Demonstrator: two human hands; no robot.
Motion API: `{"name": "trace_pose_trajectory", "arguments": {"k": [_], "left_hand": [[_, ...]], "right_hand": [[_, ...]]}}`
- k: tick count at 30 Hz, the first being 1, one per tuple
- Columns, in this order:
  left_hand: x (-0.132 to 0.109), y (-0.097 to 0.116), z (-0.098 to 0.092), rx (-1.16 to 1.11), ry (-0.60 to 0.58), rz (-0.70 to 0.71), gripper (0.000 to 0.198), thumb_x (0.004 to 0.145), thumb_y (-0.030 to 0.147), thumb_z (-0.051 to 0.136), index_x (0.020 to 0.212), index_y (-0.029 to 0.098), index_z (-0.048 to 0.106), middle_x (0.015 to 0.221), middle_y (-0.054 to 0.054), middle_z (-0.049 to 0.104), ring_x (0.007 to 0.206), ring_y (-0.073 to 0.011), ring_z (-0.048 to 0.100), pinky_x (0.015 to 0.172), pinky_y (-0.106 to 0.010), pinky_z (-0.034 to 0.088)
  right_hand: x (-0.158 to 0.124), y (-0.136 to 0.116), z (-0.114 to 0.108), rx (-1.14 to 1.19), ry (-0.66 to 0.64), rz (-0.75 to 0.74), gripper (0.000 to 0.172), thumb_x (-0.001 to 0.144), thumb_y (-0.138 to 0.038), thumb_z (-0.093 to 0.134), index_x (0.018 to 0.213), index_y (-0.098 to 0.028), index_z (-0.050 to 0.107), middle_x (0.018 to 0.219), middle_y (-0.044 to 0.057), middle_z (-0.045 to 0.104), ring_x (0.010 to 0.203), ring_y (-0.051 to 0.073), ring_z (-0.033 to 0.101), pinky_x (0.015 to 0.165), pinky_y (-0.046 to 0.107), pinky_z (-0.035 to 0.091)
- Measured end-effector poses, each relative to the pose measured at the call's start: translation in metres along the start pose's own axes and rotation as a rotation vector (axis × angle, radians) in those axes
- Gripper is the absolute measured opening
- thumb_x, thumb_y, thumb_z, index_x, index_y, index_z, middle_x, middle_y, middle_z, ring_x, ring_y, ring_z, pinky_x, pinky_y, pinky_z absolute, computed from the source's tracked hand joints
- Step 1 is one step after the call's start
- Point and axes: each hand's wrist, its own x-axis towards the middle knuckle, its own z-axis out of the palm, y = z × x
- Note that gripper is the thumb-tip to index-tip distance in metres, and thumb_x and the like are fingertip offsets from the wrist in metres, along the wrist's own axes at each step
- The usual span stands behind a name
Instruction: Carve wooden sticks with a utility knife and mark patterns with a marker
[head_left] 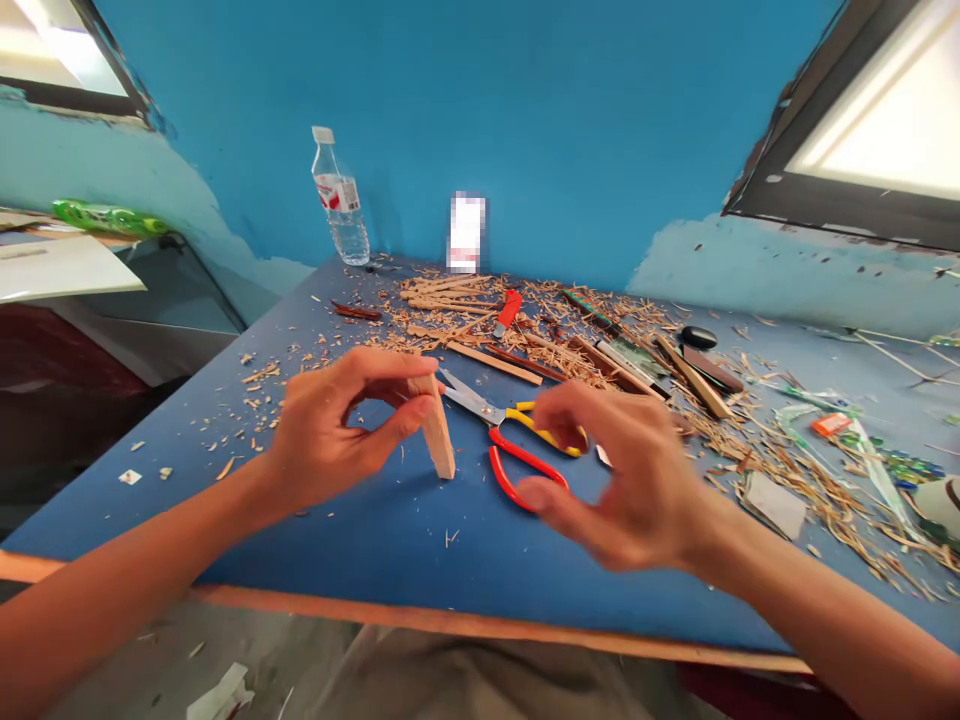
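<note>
Left hand: I am seeing the left hand (330, 425) pinching the top of a small wooden block (437, 432) between thumb and fingertips, fingers closed on it.
Wooden block: it is standing nearly upright on the worktop (360, 540), leaning a little, long axis running up and down, lower end touching the blue surface.
Right hand: the right hand (622, 480) is hovering just right of the block, blurred, fingers spread and curled, gripping nothing that I can make out.
Key relation: the block is lying left of the right hand and just beside it; the left hand is the nearer one, already touching it.
Scissors: red-and-yellow-handled scissors (510, 440) are lying flat between the two hands, blades pointing toward the block, handles partly hidden behind the right fingers.
Further out: wood shavings (780, 470) and thin sticks are littering the right and far parts of the worktop, with a red utility knife (508, 312) lying among them.
Back edge: a clear water bottle (340, 200) is standing upright by the wall.
Room: blue painted walls are enclosing the worktop, and a bright window (877, 130) is showing at upper right.
</note>
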Motion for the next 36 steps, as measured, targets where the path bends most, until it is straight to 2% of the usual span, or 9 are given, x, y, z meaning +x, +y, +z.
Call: {"name": "trace_pose_trajectory", "arguments": {"k": [5,9,13,17,19,22,27,30,36], "left_hand": [[0.002,0.01,0.005,0.096,0.007,0.0,0.041,0.086,0.014,0.079,0.123,0.032,0.07,0.097,0.003,0.081,0.082,-0.0149,0.079,0.073,-0.023,0.063],[0.004,0.013,0.005,0.061,0.046,-0.08,0.033,0.083,0.015,0.083,0.112,0.028,0.074,0.096,0.003,0.082,0.08,-0.015,0.079,0.074,-0.023,0.065],[0.026,-0.001,-0.021,-0.095,0.365,-0.278,0.023,0.083,0.012,0.082,0.101,0.022,0.071,0.09,0.007,0.08,0.08,-0.0108,0.077,0.069,-0.02,0.064],[0.044,-0.014,-0.051,-0.318,0.549,-0.447,0.021,0.078,0.014,0.083,0.091,0.018,0.066,0.078,0.005,0.077,0.078,-0.013,0.076,0.064,-0.022,0.067],[0.042,-0.013,-0.055,-0.409,0.554,-0.547,0.024,0.073,0.013,0.085,0.084,0.019,0.064,0.08,0.003,0.078,0.077,-0.014,0.076,0.066,-0.023,0.068],[0.03,-0.002,-0.046,-0.498,0.524,-0.674,0.022,0.074,0.014,0.085,0.081,0.021,0.065,0.084,0.001,0.077,0.076,-0.0124,0.075,0.071,-0.02,0.068],[0.008,0.024,-0.025,-0.599,0.447,-0.774,0.025,0.074,0.016,0.087,0.081,0.021,0.064,0.09,0.004,0.073,0.076,-0.0096,0.073,0.076,-0.015,0.067],[-0.002,0.036,-0.023,-0.634,0.353,-0.824,0.028,0.073,0.017,0.09,0.078,0.021,0.062,0.091,0.003,0.071,0.079,-0.0099,0.071,0.075,-0.015,0.066],[0.003,0.052,-0.018,-0.815,-0.295,-0.896,0.034,0.08,0.049,0.083,0.097,0.025,0.066,0.117,-0.008,0.062,0.094,-0.0237,0.07,0.067,-0.032,0.068]], "right_hand": [[0.036,-0.004,0.035,-0.064,0.066,-0.17,0.033,0.102,-0.038,0.056,0.076,-0.018,0.056,0.061,-0.003,0.058,0.052,0.01,0.043,0.054,0.031,0.022],[0.028,-0.004,0.048,0.037,0.112,-0.294,0.031,0.099,-0.019,0.048,0.068,-0.02,0.049,0.055,-0.005,0.052,0.048,0.009,0.035,0.053,0.03,0.025],[-0.003,0.013,0.032,0.061,0.124,-0.272,0.03,0.1,-0.017,0.047,0.07,-0.022,0.052,0.054,-0.006,0.053,0.047,0.008,0.044,0.051,0.025,0.034],[-0.011,0.069,-0.009,-0.069,0.243,0.002,0.014,0.101,-0.024,0.053,0.1,-0.025,0.067,0.087,0.004,0.075,0.074,0.016,0.069,0.071,0.029,0.053],[-0.004,0.093,-0.024,-0.18,0.345,0.191,0.03,0.099,-0.028,0.056,0.129,-0.027,0.063,0.12,0.017,0.07,0.108,0.032,0.067,0.095,0.051,0.051],[0.005,0.091,-0.029,-0.226,0.334,0.297,0.06,0.096,-0.034,0.062,0.153,-0.028,0.044,0.153,0.02,0.051,0.138,0.04,0.05,0.112,0.064,0.038],[0.012,0.023,-0.011,0.215,0.099,0.125,0.061,0.096,-0.045,0.066,0.151,-0.03,0.045,0.132,0.006,0.067,0.111,0.02,0.067,0.094,0.037,0.056],[0.018,0.008,-0.011,0.535,0.087,0.205,0.031,0.099,-0.041,0.066,0.125,-0.023,0.066,0.1,0.002,0.07,0.078,0.013,0.064,0.069,0.027,0.053],[0.026,0.03,-0.021,0.821,0.057,0.113,0.014,0.093,-0.031,0.075,0.094,-0.018,0.072,0.085,0.001,0.066,0.074,0.01,0.058,0.062,0.023,0.047]]}}
